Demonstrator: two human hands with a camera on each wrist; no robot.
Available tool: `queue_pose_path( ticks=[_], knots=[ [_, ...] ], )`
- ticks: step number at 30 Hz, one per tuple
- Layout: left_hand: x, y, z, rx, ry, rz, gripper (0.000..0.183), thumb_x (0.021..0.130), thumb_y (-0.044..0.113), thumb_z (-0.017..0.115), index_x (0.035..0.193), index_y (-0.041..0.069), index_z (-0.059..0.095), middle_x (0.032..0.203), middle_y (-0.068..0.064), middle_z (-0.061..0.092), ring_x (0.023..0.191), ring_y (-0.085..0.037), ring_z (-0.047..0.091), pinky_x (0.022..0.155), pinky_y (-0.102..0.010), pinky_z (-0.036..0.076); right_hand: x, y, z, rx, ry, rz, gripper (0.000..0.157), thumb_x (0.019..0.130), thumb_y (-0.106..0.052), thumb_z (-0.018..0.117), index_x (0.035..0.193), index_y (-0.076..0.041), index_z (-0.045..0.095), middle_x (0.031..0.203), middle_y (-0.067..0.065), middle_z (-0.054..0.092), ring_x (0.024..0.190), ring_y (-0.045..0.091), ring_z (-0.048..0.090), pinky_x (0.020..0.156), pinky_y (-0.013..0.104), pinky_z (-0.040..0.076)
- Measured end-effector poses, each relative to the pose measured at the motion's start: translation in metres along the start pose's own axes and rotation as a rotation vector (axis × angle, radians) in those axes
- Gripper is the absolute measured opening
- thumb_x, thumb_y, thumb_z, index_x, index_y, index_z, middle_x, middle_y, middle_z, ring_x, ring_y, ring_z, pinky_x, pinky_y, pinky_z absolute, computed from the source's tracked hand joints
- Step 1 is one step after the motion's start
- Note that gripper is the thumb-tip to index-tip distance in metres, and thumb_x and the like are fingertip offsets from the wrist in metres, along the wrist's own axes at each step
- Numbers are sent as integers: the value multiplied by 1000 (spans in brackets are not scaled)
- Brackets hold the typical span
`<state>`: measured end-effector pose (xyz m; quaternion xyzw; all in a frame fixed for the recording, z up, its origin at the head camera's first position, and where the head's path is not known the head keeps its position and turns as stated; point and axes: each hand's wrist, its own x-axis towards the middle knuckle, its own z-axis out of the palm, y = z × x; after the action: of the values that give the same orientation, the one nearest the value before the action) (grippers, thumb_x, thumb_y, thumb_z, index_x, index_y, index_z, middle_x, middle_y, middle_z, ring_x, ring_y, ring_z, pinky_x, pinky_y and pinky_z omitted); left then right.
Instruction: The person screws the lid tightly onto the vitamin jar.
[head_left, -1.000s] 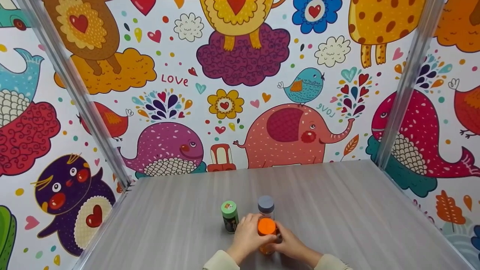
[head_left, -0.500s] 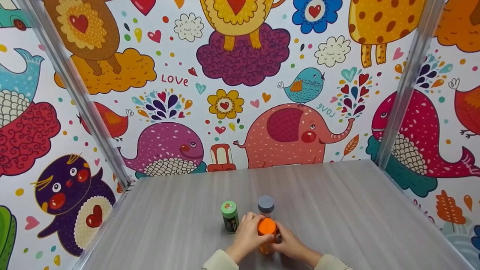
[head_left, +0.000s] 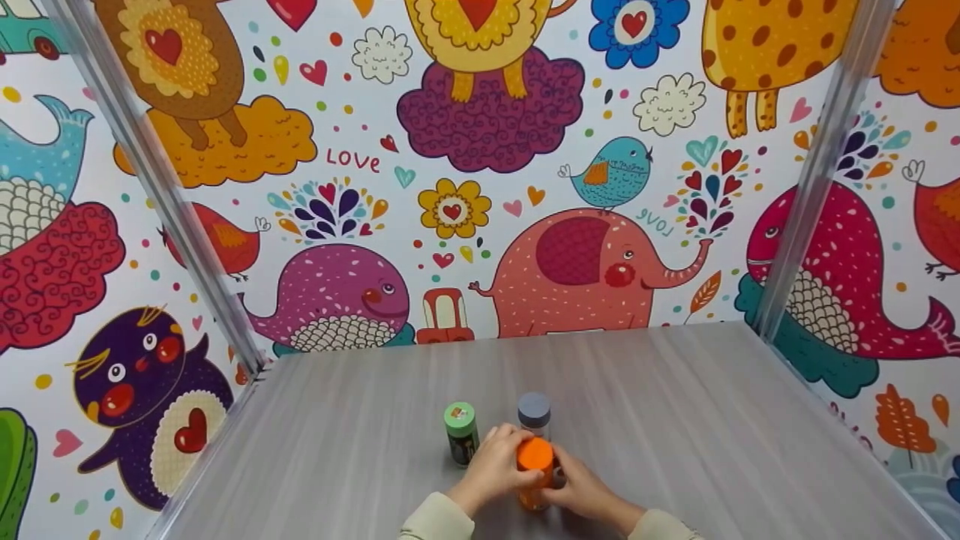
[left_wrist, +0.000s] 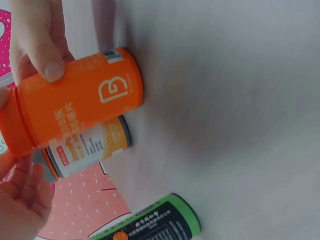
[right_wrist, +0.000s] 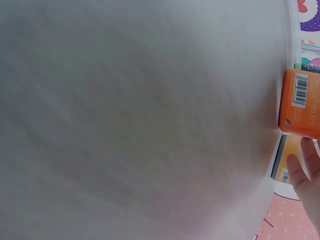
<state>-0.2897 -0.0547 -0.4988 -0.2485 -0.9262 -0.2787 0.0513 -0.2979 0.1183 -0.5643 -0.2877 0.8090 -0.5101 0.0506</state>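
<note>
An orange bottle (left_wrist: pixel 82 100) with an orange cap (head_left: pixel 535 454) stands upright on the table before me. My left hand (head_left: pixel 491 465) curls its thumb and fingers around the cap. From the other side my right hand (head_left: pixel 583 486) grips the bottle's body, its thumb lying along the label in the left wrist view. Just behind is a bottle with a grey cap (head_left: pixel 534 406), its lower part hidden by the orange one. A dark jar with a green lid (head_left: pixel 460 418) stands left of my left hand.
The grey wood-grain table (head_left: pixel 360 450) extends around the bottles. Metal posts (head_left: pixel 187 247) rise at its back corners. Behind it is a wall (head_left: pixel 450 262) printed with cartoon animals.
My left thumb has shifted slightly left at the cap. Both hands stay on the orange bottle, and the other two containers stand where they were.
</note>
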Motion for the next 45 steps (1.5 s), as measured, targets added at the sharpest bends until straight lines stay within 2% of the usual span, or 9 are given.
queue_pose_path(
  ticks=[12,19,22,27,32,39,45],
  knots=[
    [8,-12,-3,2,-94,126,46,67,41,63,105,17,55,93,7,48,78,-7,39,67,-18,33,0,4,-3,-54,-23,-24,58,75,-30,59,121,-7,33,111,3,49,88,7,48,75,25,42],
    [11,-15,-4,-48,-137,151,46,68,41,62,106,17,54,96,10,47,81,-6,38,68,-18,34,1,6,-5,-50,-29,-18,56,76,-27,59,121,-6,33,111,4,48,84,7,47,72,24,40],
    [11,-16,-4,-63,-125,163,46,69,41,62,107,17,54,97,9,47,82,-6,39,69,-19,35,1,7,-6,-61,-19,-44,56,75,-27,60,119,-6,34,109,3,49,83,7,47,71,25,41],
    [9,-16,-3,-87,-103,125,46,67,42,63,106,18,54,99,9,48,83,-7,39,71,-20,36,1,7,-6,-80,3,-113,56,74,-29,61,118,-6,36,107,2,50,84,6,47,70,24,42],
    [6,-16,2,-129,-81,55,48,67,44,63,107,20,53,99,11,48,85,-8,40,74,-23,37,2,7,-6,-41,0,-107,57,74,-28,61,118,-3,35,106,5,49,83,6,48,70,24,42],
    [-2,-25,5,-213,-30,33,56,68,45,60,113,15,49,100,8,50,87,-11,44,75,-26,39,0,4,-13,-43,9,-9,61,72,-32,62,120,-4,37,110,4,49,87,8,47,72,28,40],
    [-14,-41,3,-223,3,42,53,69,39,62,113,12,49,97,1,52,87,-14,45,75,-24,40,-1,9,-34,-79,62,66,68,69,-35,64,120,0,36,112,7,49,90,13,47,73,33,39]
  ],
)
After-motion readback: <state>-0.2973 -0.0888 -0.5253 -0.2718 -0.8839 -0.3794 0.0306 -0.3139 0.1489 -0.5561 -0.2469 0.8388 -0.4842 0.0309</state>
